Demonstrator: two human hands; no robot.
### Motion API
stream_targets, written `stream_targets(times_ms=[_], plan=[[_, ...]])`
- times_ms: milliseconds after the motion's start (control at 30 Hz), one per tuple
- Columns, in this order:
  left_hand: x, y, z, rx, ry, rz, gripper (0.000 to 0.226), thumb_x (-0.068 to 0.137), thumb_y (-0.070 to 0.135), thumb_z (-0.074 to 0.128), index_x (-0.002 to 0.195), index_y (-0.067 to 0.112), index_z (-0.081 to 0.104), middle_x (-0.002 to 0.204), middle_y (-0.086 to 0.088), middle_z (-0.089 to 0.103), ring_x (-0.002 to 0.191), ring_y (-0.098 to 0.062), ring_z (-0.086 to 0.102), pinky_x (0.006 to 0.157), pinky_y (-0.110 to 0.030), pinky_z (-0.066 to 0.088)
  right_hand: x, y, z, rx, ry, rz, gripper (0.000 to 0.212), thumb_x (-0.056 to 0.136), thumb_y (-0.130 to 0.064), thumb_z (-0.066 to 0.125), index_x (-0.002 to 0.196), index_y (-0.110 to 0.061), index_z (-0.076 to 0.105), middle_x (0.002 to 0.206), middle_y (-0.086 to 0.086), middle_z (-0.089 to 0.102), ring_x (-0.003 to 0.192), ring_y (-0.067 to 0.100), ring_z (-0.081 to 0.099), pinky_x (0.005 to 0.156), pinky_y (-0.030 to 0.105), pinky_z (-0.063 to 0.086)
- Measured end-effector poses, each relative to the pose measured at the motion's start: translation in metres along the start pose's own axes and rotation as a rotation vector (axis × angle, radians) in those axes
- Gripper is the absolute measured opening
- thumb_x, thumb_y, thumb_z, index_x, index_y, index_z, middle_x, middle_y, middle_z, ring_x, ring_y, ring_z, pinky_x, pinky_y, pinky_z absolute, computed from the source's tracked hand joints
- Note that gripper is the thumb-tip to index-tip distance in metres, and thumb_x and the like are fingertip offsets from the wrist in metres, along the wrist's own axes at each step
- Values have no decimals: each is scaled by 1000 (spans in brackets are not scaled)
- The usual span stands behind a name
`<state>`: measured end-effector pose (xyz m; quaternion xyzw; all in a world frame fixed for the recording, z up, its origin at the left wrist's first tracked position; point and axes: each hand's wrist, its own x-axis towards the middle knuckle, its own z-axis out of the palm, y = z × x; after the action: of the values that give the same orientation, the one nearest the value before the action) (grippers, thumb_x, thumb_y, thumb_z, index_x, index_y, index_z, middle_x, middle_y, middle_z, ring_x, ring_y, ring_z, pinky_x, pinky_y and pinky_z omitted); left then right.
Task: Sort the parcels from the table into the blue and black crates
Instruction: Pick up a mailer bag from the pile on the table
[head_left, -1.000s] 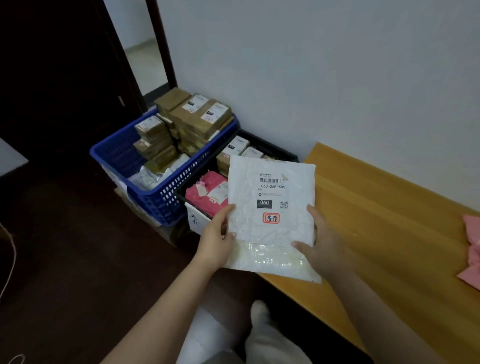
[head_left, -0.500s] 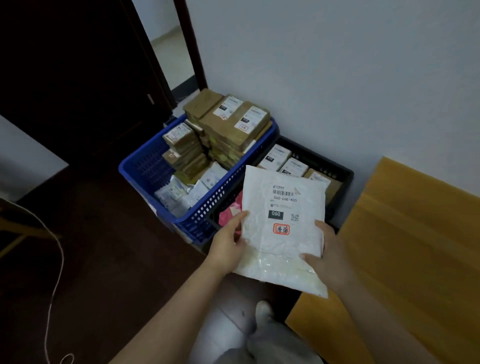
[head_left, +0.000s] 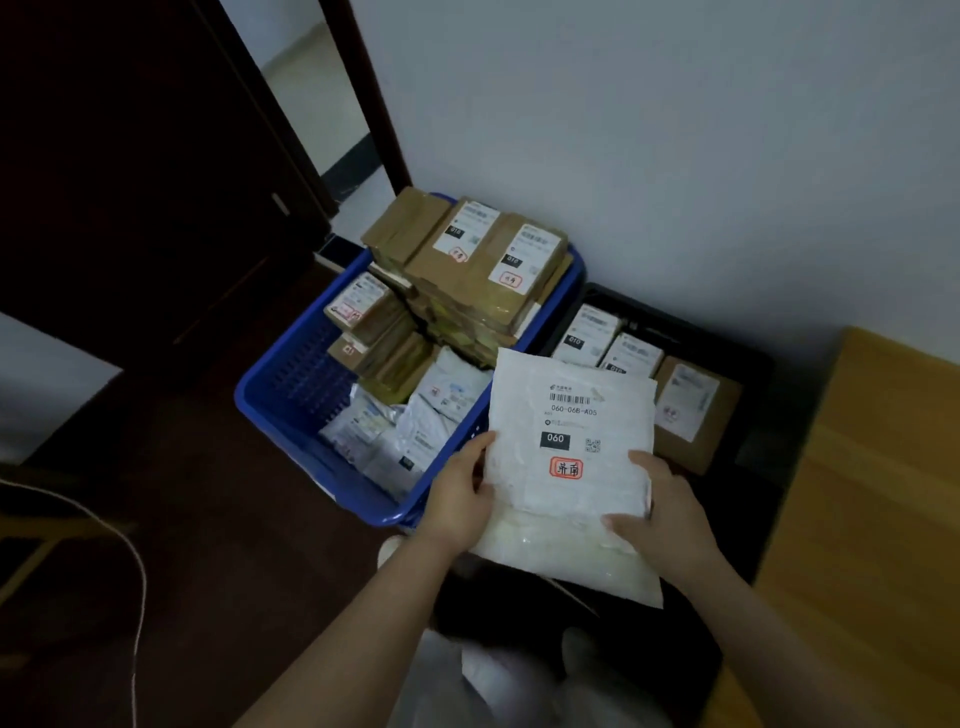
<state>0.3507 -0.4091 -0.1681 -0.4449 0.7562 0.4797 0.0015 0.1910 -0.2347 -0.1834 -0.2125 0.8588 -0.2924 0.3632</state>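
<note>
Head view, only one. White padded parcel (head_left: 569, 467) held in both hands, label face up toward the camera; my read is that's so the "060" code can be checked before picking a crate. Left hand (head_left: 460, 501) pinches the parcel's 9 o'clock edge, thumb on top; right hand (head_left: 662, 512) clamps the 4 o'clock edge, thumb across the label's lower corner. Both grips closed on the parcel, fingers underneath not visible.

Parcel hangs in the air over the seam between the blue crate (head_left: 291, 410) at 10 o'clock and the black crate (head_left: 753, 364) at 2 o'clock, touching neither as far as I can tell. Not yet dropped; destination still undecided by position alone.

Blue crate: brown boxes (head_left: 467, 260) stacked high at its far end against the wall (head_left: 675, 130), soft white mailers (head_left: 415, 426) loose at the near end. Black crate: labelled boxes (head_left: 691, 410) in a row.

Hidden/unclear: parcel covers the black crate's near left part and the blue crate's near right corner. Black crate walls merge into dark floor. Table (head_left: 883, 519) cut off at 3 o'clock, so remaining parcels not visible. Small label text on the crate boxes unreadable. Red stamp characters on the parcel not clearly legible.
</note>
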Motion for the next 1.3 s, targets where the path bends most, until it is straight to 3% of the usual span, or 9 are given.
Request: stream_targets(times_ms=[133,233,400,533,733,1000,1100,1300], plan=[[43,-25,-52,33,-36,43,59,90,-6,47,142,23,44,136,-4,51,116,-21,55,102,-34,45,32,-46,41,-34,-17,45,80,76,-24,80,143,-26,38,135,10,44,122,25,46,97,30,39],[78,-53,-109,99,-74,59,56,92,-5,47,141,23,46,134,-2,53,103,-16,57,92,-26,46,49,-92,89,-24,-3,54,76,77,-26,80,142,-27,41,137,10,43,126,25,43,102,32,37],[123,-94,-194,220,-143,54,56,95,-3,46,145,22,41,131,7,44,118,-17,51,98,-17,35,72,-165,171,-43,-59,88,68,85,-29,72,144,-26,36,130,9,39,116,25,49,91,28,41],[152,-121,-232,303,-200,72,54,96,-1,46,144,23,42,143,-3,42,125,-19,45,103,-24,34,81,-196,220,-53,-93,132,69,90,-31,65,148,-22,29,133,11,35,115,26,51,95,32,44],[189,-158,-233,380,-309,59,51,97,2,47,145,17,40,158,-1,21,143,-20,24,115,-27,21,100,-208,261,-153,-190,194,78,94,-26,59,154,-18,10,139,12,29,117,27,50,95,32,45],[238,-211,-190,398,-330,31,55,94,0,51,146,7,36,156,-8,24,139,-22,28,101,-8,14,159,-176,308,-244,-189,242,69,93,-18,55,150,-18,16,133,13,31,102,25,52,85,34,51],[255,-234,-173,395,-364,-9,57,94,1,51,147,7,33,156,-12,24,139,-25,29,109,-18,20,181,-156,327,-250,-201,269,67,93,-16,54,149,-16,17,136,16,30,106,28,51,86,35,50],[271,-257,-156,425,-448,-54,64,96,8,52,152,13,22,159,-10,16,142,-25,25,114,-28,21,191,-139,351,-232,-251,339,79,95,-20,55,153,-15,2,147,18,20,121,29,43,100,34,43]])
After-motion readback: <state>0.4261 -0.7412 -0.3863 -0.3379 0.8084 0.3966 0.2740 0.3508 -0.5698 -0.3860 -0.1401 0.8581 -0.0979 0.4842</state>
